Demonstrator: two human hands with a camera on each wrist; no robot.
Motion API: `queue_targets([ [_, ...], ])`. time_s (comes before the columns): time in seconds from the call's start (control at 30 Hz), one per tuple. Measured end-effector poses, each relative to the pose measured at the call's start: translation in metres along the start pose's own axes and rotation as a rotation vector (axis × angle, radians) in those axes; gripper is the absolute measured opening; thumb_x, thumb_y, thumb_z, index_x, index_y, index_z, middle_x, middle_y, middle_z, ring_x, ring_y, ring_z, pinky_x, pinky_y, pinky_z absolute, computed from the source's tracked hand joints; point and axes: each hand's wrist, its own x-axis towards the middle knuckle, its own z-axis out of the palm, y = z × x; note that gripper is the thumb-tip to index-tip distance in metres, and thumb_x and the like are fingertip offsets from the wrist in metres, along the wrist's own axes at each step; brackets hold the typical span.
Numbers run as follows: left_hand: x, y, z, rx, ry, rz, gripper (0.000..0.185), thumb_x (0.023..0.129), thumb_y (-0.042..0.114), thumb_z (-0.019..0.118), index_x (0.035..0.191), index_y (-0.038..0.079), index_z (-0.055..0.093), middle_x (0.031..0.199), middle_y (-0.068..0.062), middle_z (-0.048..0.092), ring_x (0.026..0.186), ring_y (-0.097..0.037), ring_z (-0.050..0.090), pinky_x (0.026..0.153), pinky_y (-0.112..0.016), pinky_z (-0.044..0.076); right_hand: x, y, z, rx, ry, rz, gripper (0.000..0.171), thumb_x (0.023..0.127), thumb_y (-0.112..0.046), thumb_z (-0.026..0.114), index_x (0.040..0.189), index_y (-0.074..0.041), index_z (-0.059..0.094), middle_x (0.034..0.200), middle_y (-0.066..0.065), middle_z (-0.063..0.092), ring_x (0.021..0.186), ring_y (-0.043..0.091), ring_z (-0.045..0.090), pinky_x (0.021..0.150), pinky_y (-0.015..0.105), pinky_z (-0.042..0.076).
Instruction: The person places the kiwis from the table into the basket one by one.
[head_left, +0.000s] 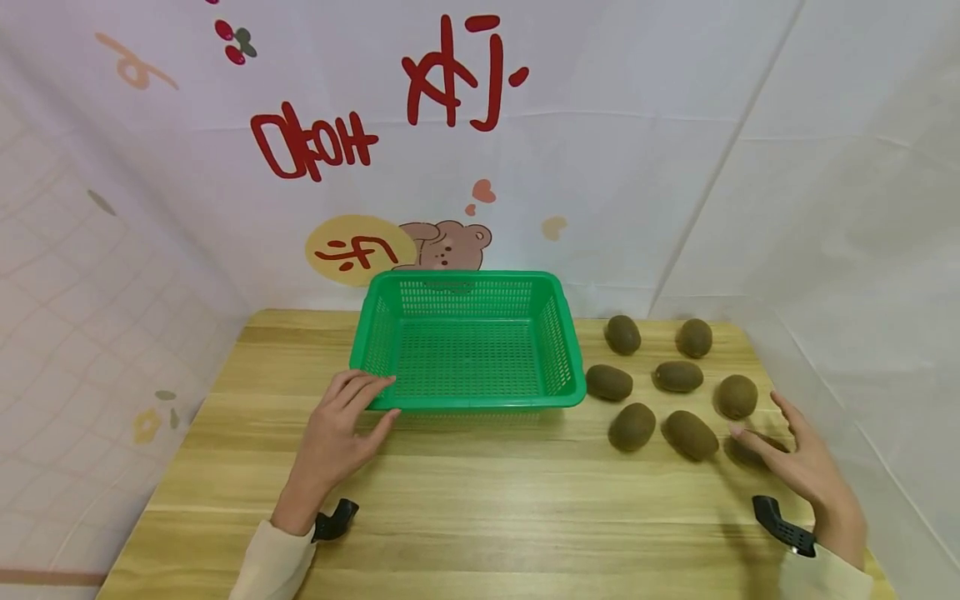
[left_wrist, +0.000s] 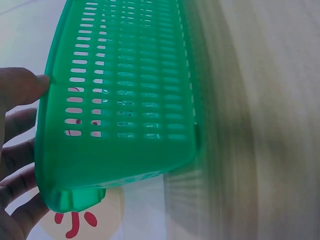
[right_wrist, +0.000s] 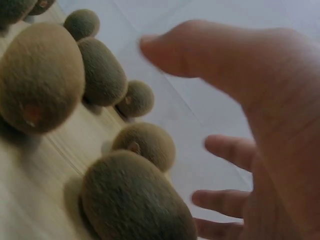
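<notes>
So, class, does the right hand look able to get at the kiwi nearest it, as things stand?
Probably yes: the right hand is right by that kiwi and holds nothing, and no other thing seems to lie between them.

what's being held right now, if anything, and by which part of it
The left hand holds the green basket by its rim, at the near left corner. The right hand, by the kiwis, holds nothing.

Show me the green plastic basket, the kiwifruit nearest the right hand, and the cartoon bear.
Green plastic basket [head_left: 467,358], head view: bare mesh floor.
Nearest kiwifruit [head_left: 742,455], head view: uncovered lower-left side.
Cartoon bear [head_left: 459,250], head view: middle of its head.
</notes>
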Motion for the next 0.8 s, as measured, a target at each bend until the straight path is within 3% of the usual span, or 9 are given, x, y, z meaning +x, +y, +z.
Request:
queue_targets([
  [0.2,0.006,0.004,0.0,-0.024,-0.003,0.003,0.033,0.078,0.014,0.088,0.109,0.011,0.078,0.104,-0.004,0.075,0.104,-0.024,0.061,0.092,-0.031,0.049,-0.005,0.009,-0.008,-0.024,-0.122,0.06,0.098,0.1,-0.056,0.06,0.166,-0.015,0.001,0.165,0.037,0.005,0.143,0.067,0.018,0.1,0.078,0.031],
  [0.3,0.007,0.005,0.0,-0.047,-0.007,0.015,0.021,0.084,0.019,0.086,0.103,0.011,0.08,0.101,-0.003,0.074,0.099,-0.022,0.062,0.089,-0.03,0.049,-0.006,0.014,-0.011,-0.033,-0.153,0.062,0.095,0.099,-0.054,0.062,0.166,-0.011,0.009,0.164,0.039,0.01,0.141,0.067,0.022,0.098,0.074,0.035],
  [0.4,0.008,0.006,0.001,-0.059,-0.019,0.017,0.017,0.088,0.022,0.084,0.1,0.011,0.081,0.099,-0.003,0.073,0.094,-0.02,0.061,0.086,-0.03,0.049,-0.007,0.017,-0.011,-0.033,-0.166,0.058,0.093,0.099,-0.052,0.064,0.166,-0.011,0.014,0.162,0.04,0.014,0.141,0.066,0.023,0.098,0.073,0.036],
  [0.6,0.01,0.008,0.003,-0.074,-0.048,-0.016,0.022,0.079,0.011,0.088,0.1,0.011,0.081,0.097,-0.002,0.073,0.091,-0.019,0.059,0.082,-0.028,0.047,-0.007,0.02,-0.01,-0.036,-0.171,0.077,0.094,0.096,-0.053,0.068,0.165,-0.013,0.018,0.163,0.041,0.011,0.142,0.068,0.018,0.099,0.075,0.034],
  [0.8,0.01,0.008,0.002,-0.083,-0.06,-0.035,0.02,0.081,0.01,0.087,0.101,0.011,0.081,0.097,-0.002,0.072,0.092,-0.019,0.059,0.084,-0.027,0.046,-0.003,0.022,-0.009,-0.042,-0.155,0.072,0.092,0.094,-0.05,0.072,0.163,-0.01,0.026,0.161,0.041,0.015,0.141,0.065,0.023,0.1,0.071,0.037],
])
